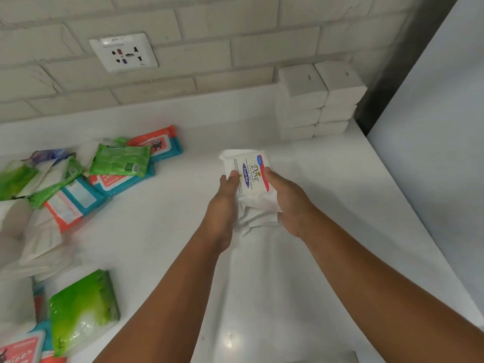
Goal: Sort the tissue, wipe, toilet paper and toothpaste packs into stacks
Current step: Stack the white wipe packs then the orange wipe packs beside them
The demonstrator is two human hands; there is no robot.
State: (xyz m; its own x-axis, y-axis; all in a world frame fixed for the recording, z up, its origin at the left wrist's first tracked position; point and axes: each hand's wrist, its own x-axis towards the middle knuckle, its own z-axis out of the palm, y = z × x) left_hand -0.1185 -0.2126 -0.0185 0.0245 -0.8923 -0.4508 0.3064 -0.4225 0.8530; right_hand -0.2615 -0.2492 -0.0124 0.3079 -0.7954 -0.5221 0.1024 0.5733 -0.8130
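Note:
A white Dove wipe pack (250, 176) is held over the middle of the white counter (162, 231). My left hand (222, 205) grips its left edge and my right hand (285, 203) grips its right edge. Two stacks of white tissue packs (319, 100) stand side by side at the back right against the wall. A loose heap of green packs (119, 159) and orange-and-teal wipe packs (157, 141) lies at the left. Another green pack (81, 310) lies near the front left.
A wall socket (124, 52) sits on the white brick wall behind the counter. White plastic-wrapped packs (39, 239) lie at the far left edge. A pale panel (432, 127) bounds the counter on the right.

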